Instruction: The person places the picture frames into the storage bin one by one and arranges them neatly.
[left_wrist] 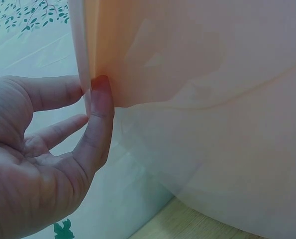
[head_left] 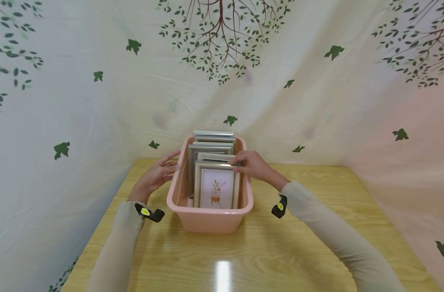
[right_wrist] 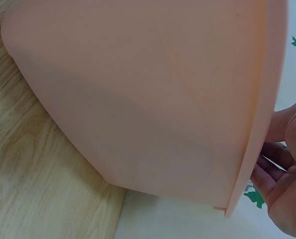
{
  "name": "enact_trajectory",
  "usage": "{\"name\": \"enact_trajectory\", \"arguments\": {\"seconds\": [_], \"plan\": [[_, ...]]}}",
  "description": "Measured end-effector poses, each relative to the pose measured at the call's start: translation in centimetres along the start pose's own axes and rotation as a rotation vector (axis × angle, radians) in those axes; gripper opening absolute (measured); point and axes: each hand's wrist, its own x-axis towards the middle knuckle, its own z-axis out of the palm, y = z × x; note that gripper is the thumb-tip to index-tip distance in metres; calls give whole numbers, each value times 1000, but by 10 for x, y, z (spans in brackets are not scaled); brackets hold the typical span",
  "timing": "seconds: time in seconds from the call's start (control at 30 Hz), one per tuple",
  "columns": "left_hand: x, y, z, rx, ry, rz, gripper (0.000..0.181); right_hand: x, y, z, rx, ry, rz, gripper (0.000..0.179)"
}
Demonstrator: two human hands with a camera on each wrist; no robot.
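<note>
A pink plastic bin (head_left: 214, 221) stands on the table, holding several silver picture frames upright in a row. The front picture frame (head_left: 198, 186) shows a print of a potted plant. My left hand (head_left: 158, 175) grips the bin's left rim; the left wrist view shows the left hand (left_wrist: 53, 144) with fingers on both sides of the rim (left_wrist: 79, 40). Over the right rim reaches my right hand (head_left: 252, 165), pinching the front picture frame at its top right corner. In the right wrist view the bin's outer wall (right_wrist: 138, 99) hides the fingertips of the right hand (right_wrist: 287, 169).
The wooden table (head_left: 302, 243) extends around the bin on both sides and in front. Close behind it hangs a pale curtain (head_left: 280, 113) printed with leaves and branches, which also runs along both sides. Each wrist wears a small black camera (head_left: 279, 207).
</note>
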Motion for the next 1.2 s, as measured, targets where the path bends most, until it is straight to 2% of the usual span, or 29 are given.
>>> {"name": "enact_trajectory", "arguments": {"seconds": [0.23, 0.5, 0.63, 0.97, 1.2], "plan": [[2, 3, -1, -18, 1, 10, 65, 1, -6, 2, -17, 21, -14, 22], [3, 1, -3, -19, -15, 10, 64, 1, 1, 5, 20, 196, 43, 20], [3, -1, -3, -17, -16, 8, 63, 0, 6, 6, 54, 234, 46, 19], [3, -1, -4, -7, -20, 11, 65, 3, 3, 3, 34, 184, 37, 23], [3, -1, -3, -19, -29, 4, 65, 1, 4, 7, 14, 176, 6, 20]]}}
